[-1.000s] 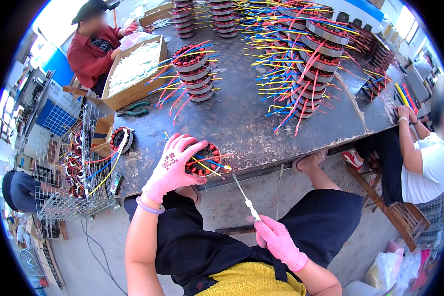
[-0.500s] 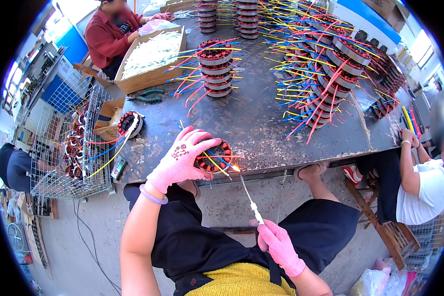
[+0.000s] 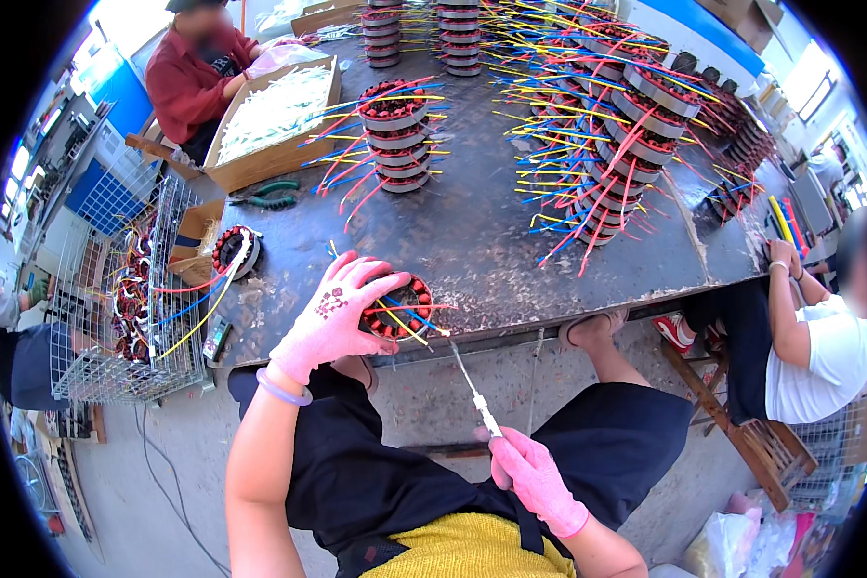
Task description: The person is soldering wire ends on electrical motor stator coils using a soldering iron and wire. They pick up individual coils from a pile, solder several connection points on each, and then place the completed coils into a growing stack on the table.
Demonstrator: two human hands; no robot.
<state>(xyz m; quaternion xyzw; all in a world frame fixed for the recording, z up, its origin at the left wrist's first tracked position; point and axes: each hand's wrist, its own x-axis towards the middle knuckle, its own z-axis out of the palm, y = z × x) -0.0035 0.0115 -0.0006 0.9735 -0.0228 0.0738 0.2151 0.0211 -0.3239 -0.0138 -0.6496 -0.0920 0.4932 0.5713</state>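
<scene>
My left hand (image 3: 333, 316), in a pink glove, grips a motor stator (image 3: 417, 292) by its side at the near edge of the table. Red, blue and yellow leads come off the stator toward the right, and a small glow shows at the lead ends (image 3: 443, 332). In my right hand (image 3: 538, 479), also gloved in pink, is a slim torch (image 3: 486, 412) with a white handle and a thin metal stem. Its tip points up at the lead ends, close beside them. The fingers of my left hand hide part of the stator.
Stacked stators (image 3: 401, 144) stand at the middle back, with more stacks (image 3: 636, 135) to the right. A single stator (image 3: 237, 252), green pliers (image 3: 272, 195), a carton of white sleeves (image 3: 222, 173) and a wire basket (image 3: 116, 371) lie left. Co-workers sit at far left and right.
The orange flame at the lead ends has shrunk to a small glow. The torch tip sits slightly lower, a little apart from the leads. The whole view has shifted slightly.
</scene>
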